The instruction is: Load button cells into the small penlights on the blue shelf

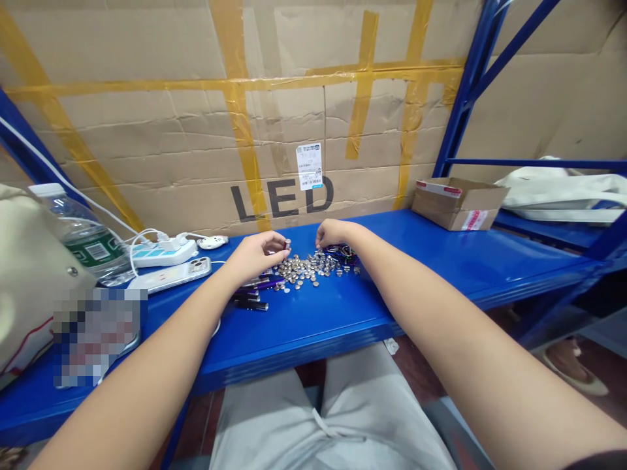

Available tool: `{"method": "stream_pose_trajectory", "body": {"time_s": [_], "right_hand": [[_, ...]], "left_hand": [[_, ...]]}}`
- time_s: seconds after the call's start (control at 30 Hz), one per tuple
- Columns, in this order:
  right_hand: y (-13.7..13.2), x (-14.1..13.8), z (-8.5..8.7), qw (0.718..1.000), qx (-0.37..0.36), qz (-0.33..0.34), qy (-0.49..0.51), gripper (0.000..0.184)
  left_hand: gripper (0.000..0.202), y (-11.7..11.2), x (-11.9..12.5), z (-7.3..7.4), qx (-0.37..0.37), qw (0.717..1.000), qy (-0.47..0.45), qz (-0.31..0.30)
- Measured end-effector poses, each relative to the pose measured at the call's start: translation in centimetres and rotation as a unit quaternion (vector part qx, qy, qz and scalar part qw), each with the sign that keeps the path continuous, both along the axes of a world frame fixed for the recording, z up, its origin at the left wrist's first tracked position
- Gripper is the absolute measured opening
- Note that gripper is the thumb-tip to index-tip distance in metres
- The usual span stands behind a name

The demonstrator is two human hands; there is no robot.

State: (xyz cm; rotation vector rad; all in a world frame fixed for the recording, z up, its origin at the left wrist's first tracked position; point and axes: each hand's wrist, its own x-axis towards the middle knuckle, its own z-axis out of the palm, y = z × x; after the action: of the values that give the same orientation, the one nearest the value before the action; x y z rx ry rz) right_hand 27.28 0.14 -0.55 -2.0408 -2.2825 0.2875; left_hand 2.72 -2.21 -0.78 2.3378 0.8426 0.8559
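Hands — left pinching a dark-red piece, right curled on silver discs, blue shelf

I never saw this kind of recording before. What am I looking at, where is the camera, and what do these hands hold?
There is no machine here. The camera is worn on a person's head and looks forward and down, so the person's own two arms come in from the bottom of the picture. The left hand is at a small dark red piece, but it is hard to tell if it holds it. The right hand has its fingertips at a pile of small round metal pieces. On the blue shelf there are also pens, a power strip and a water bottle.
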Motion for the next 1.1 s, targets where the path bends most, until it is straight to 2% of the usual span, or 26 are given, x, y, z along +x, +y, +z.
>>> {"method": "stream_pose_trajectory", "body": {"time_s": [0.23,0.47,0.57,0.67,0.73,0.87,1.1], "right_hand": [[-0.1,-0.2,0.2,1.0,-0.005,-0.01,-0.014,0.029],[-0.1,0.5,0.2,1.0,-0.009,-0.007,0.019,0.027],[-0.8,0.3,1.1,0.987,-0.014,0.043,0.156,0.023],[-2.0,-0.9,2.3,0.936,-0.042,0.118,0.328,0.019],[-2.8,-2.0,2.8,0.913,-0.057,0.149,0.375,0.018],[-3.5,-3.5,3.1,0.909,-0.076,0.186,0.365,0.014],[-3.5,-3.9,3.1,0.923,-0.059,0.18,0.336,0.011]], "left_hand": [[0.026,-0.2,0.0,0.1,-0.009,1.0,0.002,-0.002],[0.027,-0.1,0.0,0.1,-0.007,1.0,0.01,0.002],[0.025,0.0,0.0,0.0,-0.003,1.0,0.009,-0.009],[0.023,-0.1,0.0,-0.1,-0.003,1.0,0.014,-0.015],[0.022,-0.2,0.0,-0.1,0.002,1.0,0.019,-0.018],[0.021,-0.3,0.0,-0.1,0.018,0.999,0.024,-0.017],[0.024,0.0,0.0,-0.3,0.015,0.999,0.024,-0.022]]}}
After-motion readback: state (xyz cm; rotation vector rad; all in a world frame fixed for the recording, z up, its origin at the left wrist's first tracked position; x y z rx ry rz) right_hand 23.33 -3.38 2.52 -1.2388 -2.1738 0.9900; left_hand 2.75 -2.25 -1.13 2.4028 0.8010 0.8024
